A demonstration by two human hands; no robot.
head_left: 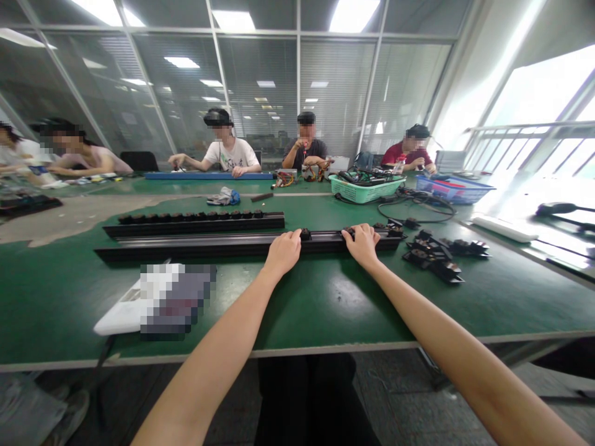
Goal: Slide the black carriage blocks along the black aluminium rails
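Observation:
A long black rail (pixel 209 248) with a channel along its top lies across the green table in front of me. My left hand (pixel 284 251) is closed at the middle of the rail, its fingertips against a small black block (pixel 305 234) that sits in the channel. Further right along the same rail, my right hand (pixel 363 244) closes its fingers over another small black block (pixel 346 231), partly hidden by the fingers. More such dark pieces (pixel 393 228) sit at the rail's right end. Behind lies a second black rail (pixel 195 227) topped with a row of similar blocks.
Several loose black parts (pixel 434 254) lie to the right. A green basket (pixel 367 191) of cables and a blue basket (pixel 458 191) stand further back. A white device (pixel 121 311) and a dark, blurred-out item (pixel 179 303) lie front left. Several people work across the table.

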